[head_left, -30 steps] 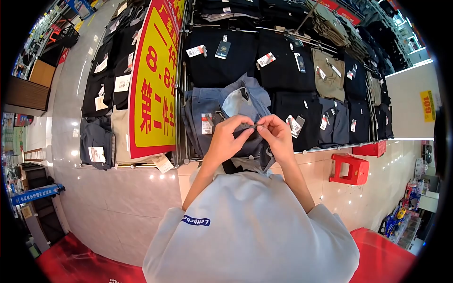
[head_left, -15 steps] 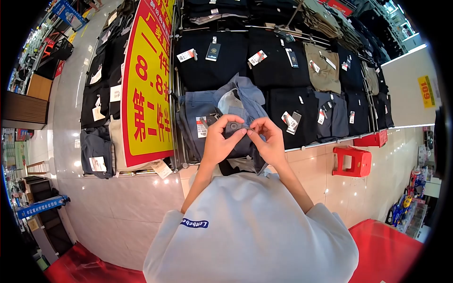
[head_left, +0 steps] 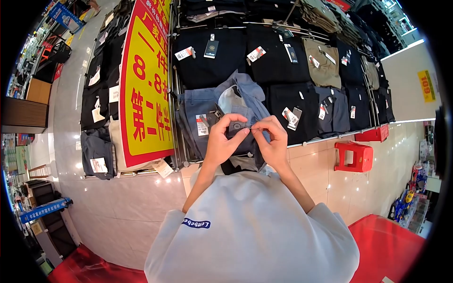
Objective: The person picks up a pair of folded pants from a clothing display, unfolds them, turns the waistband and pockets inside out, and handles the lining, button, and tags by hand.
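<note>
A pair of blue-grey trousers (head_left: 249, 89) lies partly bunched on the display rack, its light lining showing. My left hand (head_left: 225, 137) pinches the waistband beside a round dark button (head_left: 237, 126). Close by on the right, my right hand (head_left: 270, 139) has thumb and index finger pressed together on the edge of the same waistband. Beneath my left hand lie folded blue-grey trousers with a white price tag (head_left: 202, 125). Part of the held cloth hangs down between my wrists.
Stacks of folded dark trousers (head_left: 210, 61) with tags fill the rack ahead. A tall yellow and red sign (head_left: 146, 89) stands at the left. A red stool (head_left: 354, 156) is on the tiled floor at the right. Red surfaces (head_left: 382, 250) flank me.
Both hands stay at the waistband. My right hand's fingers have shifted slightly, coming closer together at the edge. The view has moved a little.
</note>
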### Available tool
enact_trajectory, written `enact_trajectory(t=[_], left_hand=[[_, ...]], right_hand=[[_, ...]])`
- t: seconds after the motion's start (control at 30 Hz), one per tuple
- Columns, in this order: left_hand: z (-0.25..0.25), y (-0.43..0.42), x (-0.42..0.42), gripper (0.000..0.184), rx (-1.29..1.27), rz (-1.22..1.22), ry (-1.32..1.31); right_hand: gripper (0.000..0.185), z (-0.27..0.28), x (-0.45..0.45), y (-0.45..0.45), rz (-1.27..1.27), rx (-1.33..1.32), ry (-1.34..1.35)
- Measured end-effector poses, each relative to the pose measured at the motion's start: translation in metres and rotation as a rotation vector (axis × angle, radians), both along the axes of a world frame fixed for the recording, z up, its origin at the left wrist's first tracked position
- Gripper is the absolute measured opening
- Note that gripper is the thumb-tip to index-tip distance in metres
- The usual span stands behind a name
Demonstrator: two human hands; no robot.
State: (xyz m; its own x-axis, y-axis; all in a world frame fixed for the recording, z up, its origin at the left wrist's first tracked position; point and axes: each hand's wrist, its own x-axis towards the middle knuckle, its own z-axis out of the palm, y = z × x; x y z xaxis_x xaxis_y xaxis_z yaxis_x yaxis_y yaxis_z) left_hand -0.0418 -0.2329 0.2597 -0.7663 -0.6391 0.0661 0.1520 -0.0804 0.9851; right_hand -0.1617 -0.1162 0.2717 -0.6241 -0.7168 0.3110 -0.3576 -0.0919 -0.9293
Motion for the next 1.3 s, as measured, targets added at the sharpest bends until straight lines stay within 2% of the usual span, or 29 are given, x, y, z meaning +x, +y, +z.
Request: enact_trajectory(t=[0.73, 1.3], left_hand=[[-0.0012, 0.0030, -0.0031, 0.026, -0.090, -0.011, -0.022], [-0.0039, -0.0001, -0.0005, 0.026, -0.057, 0.004, 0.007]], right_hand=[[0.016, -0.0024, 0.0016, 0.0063, -0.026, 0.023, -0.025], [0.017, 0.0006, 0.0014, 0.0000, 0.010, 0.049, 0.019]])
